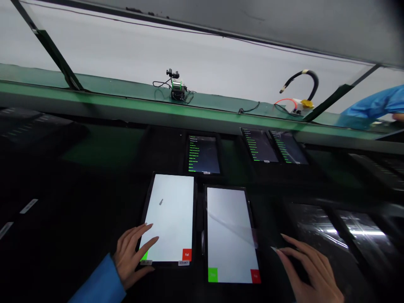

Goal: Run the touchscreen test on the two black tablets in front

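Observation:
Two tablets lie side by side on the dark bench, both with bright white screens. My left hand (132,254) rests at the lower left corner of the left tablet (168,219), fingertips over its green corner button; a red corner button sits at its lower right. The right tablet (232,233) shows a green square at lower left and a red one at lower right. My right hand (307,269) lies flat on the bench just right of that tablet, fingers spread, holding nothing.
Three more tablets with green text lists stand further back (203,153), (259,145), (288,147). Dark glossy tablets (318,227) lie at right. A green shelf (126,90) carries a small device (177,86) and a black hose (303,78). Another person's blue sleeve (375,105) is far right.

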{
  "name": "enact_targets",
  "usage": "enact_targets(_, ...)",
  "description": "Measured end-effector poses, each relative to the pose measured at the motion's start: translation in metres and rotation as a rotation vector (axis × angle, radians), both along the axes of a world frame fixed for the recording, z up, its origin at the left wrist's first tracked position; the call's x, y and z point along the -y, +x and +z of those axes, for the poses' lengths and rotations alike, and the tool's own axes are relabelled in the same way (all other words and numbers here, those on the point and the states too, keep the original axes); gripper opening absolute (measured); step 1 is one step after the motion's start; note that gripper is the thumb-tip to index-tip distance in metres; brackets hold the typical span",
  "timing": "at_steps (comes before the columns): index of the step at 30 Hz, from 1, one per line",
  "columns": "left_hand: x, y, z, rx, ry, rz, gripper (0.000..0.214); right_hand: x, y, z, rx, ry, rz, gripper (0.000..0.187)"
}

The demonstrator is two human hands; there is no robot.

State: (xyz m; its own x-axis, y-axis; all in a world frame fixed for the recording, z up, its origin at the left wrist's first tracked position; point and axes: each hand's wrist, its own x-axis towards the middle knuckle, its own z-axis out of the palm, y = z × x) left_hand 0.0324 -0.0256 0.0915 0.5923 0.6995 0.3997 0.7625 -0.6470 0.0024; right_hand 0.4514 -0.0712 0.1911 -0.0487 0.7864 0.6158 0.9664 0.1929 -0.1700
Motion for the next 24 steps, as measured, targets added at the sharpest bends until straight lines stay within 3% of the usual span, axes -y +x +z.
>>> enact_targets(7,-0.004,0.009,-0.004,0.021,-0.038,-0.079,0.077,-0.002,-0.001,-0.005,-0.007,-0.017,0.045,0.014)
enact_targets(12,-0.007,0.015,-0.003,0.087,-0.042,-0.139,0.046,-0.002,-0.003,-0.003,-0.029,-0.01,0.034,0.013)
enact_targets(24,-0.005,0.017,-0.006,0.157,0.0,-0.134,0.024,0.008,0.009,-0.022,0.001,-0.011,-0.137,0.024)
